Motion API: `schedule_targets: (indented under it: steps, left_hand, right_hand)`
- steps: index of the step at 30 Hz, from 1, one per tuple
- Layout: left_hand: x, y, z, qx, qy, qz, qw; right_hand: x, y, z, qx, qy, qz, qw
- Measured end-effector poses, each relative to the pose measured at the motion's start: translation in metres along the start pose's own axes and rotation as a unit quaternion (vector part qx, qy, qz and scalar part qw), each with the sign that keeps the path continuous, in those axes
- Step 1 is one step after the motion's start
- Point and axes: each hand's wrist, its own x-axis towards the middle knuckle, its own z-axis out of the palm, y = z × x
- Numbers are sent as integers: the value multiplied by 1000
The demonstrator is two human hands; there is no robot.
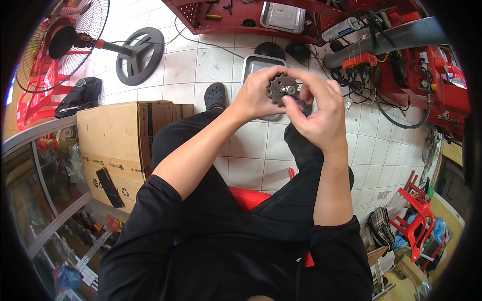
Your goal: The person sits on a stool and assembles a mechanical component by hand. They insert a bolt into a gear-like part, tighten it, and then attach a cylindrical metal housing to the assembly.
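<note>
A dark brown toothed sprocket (276, 92) with a shiny metal shaft end at its centre is held up in front of me, above the floor. My left hand (255, 95) is closed around its left side, the fingers behind it. My right hand (321, 108) curls in from the right, thumb and fingers closing about the shiny shaft end (288, 91). The right fingertips are partly hidden, and so is the back of the sprocket. Behind my hands, a grey metal tray (253, 63) lies on the floor.
A cardboard box (113, 130) with a black phone (110, 187) on it stands at my left. A fan base (140, 56) is at the far left. Red shelving (231, 26) lies ahead, cables (369, 88) and red equipment to the right. A red stool (419, 215) stands lower right.
</note>
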Motion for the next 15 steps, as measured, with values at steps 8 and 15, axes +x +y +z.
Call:
schedule_targets:
  steps: [8,15]
  left_hand:
    - [-1,-2,1,-8,-10,-11,1000]
    - [0,2,0,7,-11,-23,1000]
  right_hand:
    - [-1,3,-2,-2,-6,-11,1000]
    - [-5,12,-8,-59,-23,-10,998]
